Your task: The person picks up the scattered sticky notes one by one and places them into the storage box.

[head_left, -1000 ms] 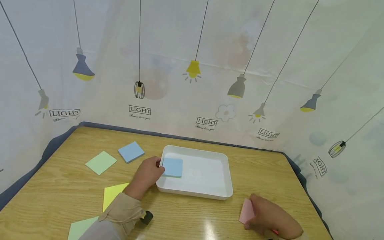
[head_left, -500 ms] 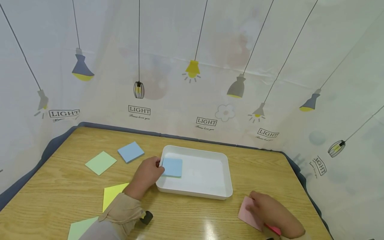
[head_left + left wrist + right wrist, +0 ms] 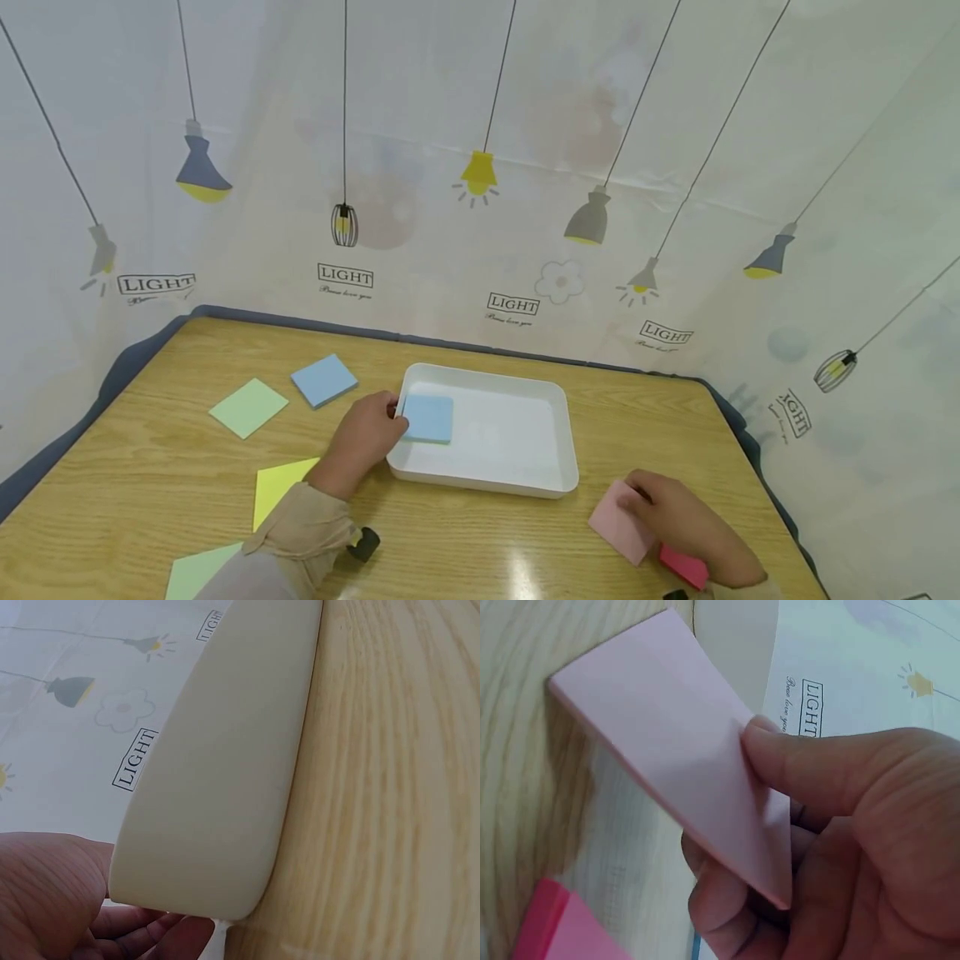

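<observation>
My left hand [image 3: 367, 437] grips the left rim of a white tray [image 3: 517, 482], thumb over the edge and fingers outside, as the left wrist view shows beside the tray's wall [image 3: 217, 765]. Inside the tray, at its left end, lies a blue sticky note pad [image 3: 429, 419]. To the right of the tray, my right hand [image 3: 678, 517] pinches a light pink sticky note pad [image 3: 621, 523] between thumb and fingers. The pad is tilted and slightly bent in the right wrist view. A bright pink sticky note pad [image 3: 684, 567] lies on the table under that hand, partly hidden.
On the left of the wooden table [image 3: 442, 550] lie a blue pad [image 3: 324, 381], a light green pad [image 3: 249, 408], a yellow one [image 3: 277, 487] and another green one [image 3: 197, 573]. The left forearm partly covers these last two. A printed curtain [image 3: 420, 167] hangs behind the table.
My right hand has raised the light pink pad and shifted slightly up, showing more of the bright pink pad beneath. The left hand and tray have stayed in place.
</observation>
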Demonstrator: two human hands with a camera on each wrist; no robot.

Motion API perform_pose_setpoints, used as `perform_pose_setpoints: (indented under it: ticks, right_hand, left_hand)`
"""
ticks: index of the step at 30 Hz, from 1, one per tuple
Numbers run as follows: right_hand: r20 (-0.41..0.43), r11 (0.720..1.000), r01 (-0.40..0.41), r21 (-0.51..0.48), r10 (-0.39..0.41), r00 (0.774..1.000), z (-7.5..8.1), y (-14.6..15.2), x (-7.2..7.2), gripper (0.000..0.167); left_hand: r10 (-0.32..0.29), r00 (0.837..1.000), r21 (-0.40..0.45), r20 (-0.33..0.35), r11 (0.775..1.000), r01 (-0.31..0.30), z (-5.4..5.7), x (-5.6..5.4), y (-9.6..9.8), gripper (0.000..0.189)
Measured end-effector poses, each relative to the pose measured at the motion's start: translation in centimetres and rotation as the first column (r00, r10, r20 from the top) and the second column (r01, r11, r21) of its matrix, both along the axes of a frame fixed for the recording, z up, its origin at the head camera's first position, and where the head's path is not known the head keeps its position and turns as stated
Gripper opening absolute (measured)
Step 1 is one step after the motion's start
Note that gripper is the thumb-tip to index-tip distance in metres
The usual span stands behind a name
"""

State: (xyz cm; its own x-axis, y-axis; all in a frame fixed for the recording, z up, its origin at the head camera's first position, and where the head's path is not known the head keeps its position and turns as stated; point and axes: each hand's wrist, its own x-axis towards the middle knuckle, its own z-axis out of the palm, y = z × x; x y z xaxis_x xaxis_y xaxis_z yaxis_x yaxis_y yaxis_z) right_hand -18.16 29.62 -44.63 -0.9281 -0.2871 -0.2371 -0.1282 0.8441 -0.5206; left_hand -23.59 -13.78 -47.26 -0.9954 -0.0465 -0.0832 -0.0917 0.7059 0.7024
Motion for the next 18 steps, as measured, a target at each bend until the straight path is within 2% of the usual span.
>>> perform_pose_setpoints:
  ticks: [5,9,18]
  right_hand:
    - [0.013,0.995,0.074,-0.060,-0.073,0.997,0.1,0.2,-0.3,0.018]
    - [0.034,0.981,0.142,-0.131,-0.139,0.990,0.1,0.5,-0.5,0.021]
    - [0.073,0.943,0.180,-0.281,-0.166,0.983,0.7,0.3,-1.4,0.028]
  left_hand:
    - [0.003,1.000,0.001,0.006,1.000,-0.003,0.1,0.0,0.0,0.035]
    - [0.008,1.000,0.005,0.008,1.000,-0.008,0.1,0.0,0.1,0.035]
    - [0.017,1.000,0.012,0.021,1.000,-0.017,0.0,-0.1,0.1,0.035]
